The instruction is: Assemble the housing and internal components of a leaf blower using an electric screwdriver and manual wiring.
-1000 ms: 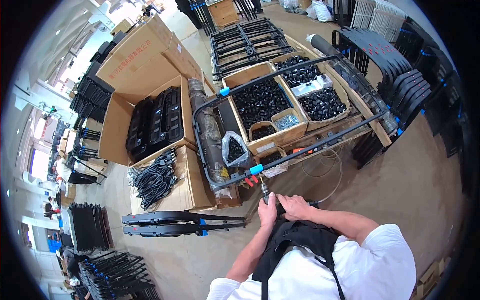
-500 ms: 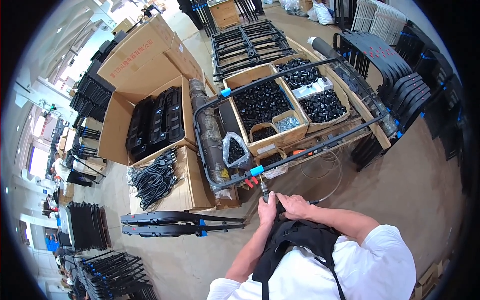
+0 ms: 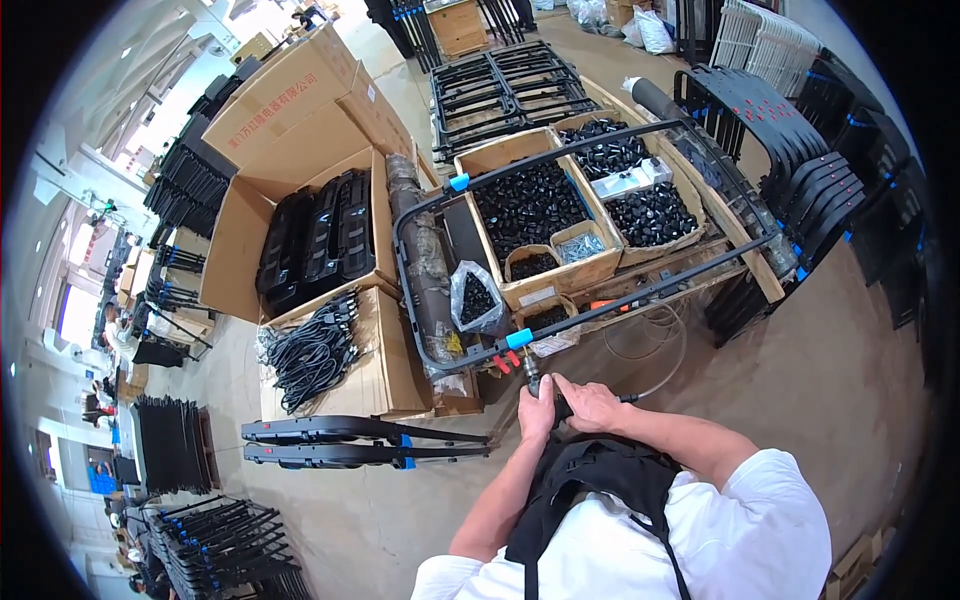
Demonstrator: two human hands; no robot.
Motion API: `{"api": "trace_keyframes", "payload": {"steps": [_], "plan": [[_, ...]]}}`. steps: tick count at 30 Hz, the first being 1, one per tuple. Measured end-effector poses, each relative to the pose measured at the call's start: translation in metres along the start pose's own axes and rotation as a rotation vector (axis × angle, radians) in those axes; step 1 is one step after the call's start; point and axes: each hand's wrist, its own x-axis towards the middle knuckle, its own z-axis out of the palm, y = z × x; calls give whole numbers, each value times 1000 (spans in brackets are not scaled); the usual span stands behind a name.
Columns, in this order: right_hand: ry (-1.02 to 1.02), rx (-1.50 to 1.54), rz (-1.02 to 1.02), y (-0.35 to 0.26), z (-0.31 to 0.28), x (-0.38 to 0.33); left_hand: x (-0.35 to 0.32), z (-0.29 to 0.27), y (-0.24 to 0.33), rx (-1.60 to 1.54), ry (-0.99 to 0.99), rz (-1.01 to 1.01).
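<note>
My left hand [image 3: 537, 408] is closed around the front of a pneumatic screwdriver [image 3: 532, 372], just behind its metal chuck. Wrapped over the back of the same tool is my right hand [image 3: 592, 407], where a hose leads off to the right. The bit points away from me and meets the near bar of a black tubular frame [image 3: 640, 297], beside a blue clip [image 3: 519, 338]. Whether the bit sits in a screw is too small to tell. Two red pieces [image 3: 507, 362] stick out from the bar just left of the bit.
Under the frame stand wooden boxes of black plastic parts [image 3: 530, 205], a small tray of screws [image 3: 580, 247] and a plastic bag of black parts [image 3: 477, 300]. At left are an open carton [image 3: 228, 250] and coiled cables [image 3: 312, 350]. Black frames [image 3: 790, 120] are stacked at right.
The whole scene has shifted slightly right in the picture. Both hands keep their grip on the screwdriver, and its bit stays at the same spot on the frame.
</note>
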Motion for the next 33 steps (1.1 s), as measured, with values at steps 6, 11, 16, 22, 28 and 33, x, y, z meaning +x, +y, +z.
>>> {"api": "trace_keyframes", "payload": {"steps": [6,11,16,22,28,33], "plan": [[73,-5,-97,9,16,5,6,0,0,-20,-13,7],[157,49,-117,7,24,2,1,0,-1,-21,-27,6],[177,57,-143,0,23,-2,1,-1,-10,-34,-37,-8],[185,53,-137,3,30,-4,-2,-4,-14,-90,-91,8],[193,33,-148,-4,30,-8,-7,-13,-16,-81,-145,1],[173,13,-101,-6,30,-14,-11,-19,-10,-16,-249,-67]]}}
